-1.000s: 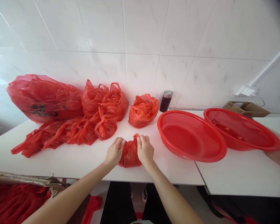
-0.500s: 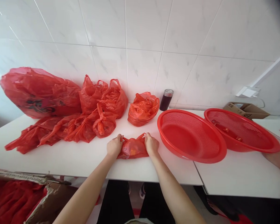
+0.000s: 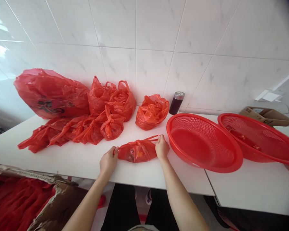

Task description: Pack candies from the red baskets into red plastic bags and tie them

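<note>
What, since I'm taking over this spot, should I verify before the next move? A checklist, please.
1. Left hand grips one end of the translucent red plastic bag between the hands: ok.
2. Right hand grips the bag's other end: ok.
3. Bag appears supported by the flat white table: ok.
4. Bag securely knotted: cannot tell; its middle is bunched.
5. Right hand well clear of the nearer round red perforated plastic basin: not ok; they look very close.

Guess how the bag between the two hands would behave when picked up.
The red bag would probably flop, as its thin plastic is wrinkled. Its contents might shift, since no rigid walls show. Rolling seems unlikely: it lies low and flattened on the table.
</note>
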`<state>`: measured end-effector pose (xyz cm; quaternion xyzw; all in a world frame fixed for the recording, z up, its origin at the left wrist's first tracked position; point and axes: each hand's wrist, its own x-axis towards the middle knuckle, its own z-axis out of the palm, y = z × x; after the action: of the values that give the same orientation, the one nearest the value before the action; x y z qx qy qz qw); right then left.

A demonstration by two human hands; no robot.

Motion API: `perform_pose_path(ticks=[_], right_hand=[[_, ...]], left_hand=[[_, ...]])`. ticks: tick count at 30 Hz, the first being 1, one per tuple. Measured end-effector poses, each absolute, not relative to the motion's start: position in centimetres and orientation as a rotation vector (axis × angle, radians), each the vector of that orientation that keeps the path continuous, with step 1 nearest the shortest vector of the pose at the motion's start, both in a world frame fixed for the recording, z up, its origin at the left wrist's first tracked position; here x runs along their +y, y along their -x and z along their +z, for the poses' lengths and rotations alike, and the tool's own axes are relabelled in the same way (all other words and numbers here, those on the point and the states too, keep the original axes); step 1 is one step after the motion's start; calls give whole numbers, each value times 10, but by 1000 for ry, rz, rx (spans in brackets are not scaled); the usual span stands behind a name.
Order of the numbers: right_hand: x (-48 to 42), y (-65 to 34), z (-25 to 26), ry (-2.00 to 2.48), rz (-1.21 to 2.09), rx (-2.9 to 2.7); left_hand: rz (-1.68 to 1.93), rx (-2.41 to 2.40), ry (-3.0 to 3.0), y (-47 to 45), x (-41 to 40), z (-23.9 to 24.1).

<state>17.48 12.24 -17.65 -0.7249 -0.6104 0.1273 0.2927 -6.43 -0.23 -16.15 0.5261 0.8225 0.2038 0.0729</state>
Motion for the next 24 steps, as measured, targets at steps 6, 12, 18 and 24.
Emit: perform_pose_path(ticks=[6, 12, 18, 24], right_hand=[[121, -180, -180, 1718, 469, -1489], [119, -184, -180, 1487, 606, -1424], [118, -186, -180, 1410, 682, -1389], [117, -183, -180, 1468, 694, -1443]], left_hand=[[751, 2369, -1734, 51, -1, -130], [672, 2045, -2108, 4, 46, -107], [605, 2223, -1888, 34, 69, -111], [801, 2542, -1683, 80, 76, -98]])
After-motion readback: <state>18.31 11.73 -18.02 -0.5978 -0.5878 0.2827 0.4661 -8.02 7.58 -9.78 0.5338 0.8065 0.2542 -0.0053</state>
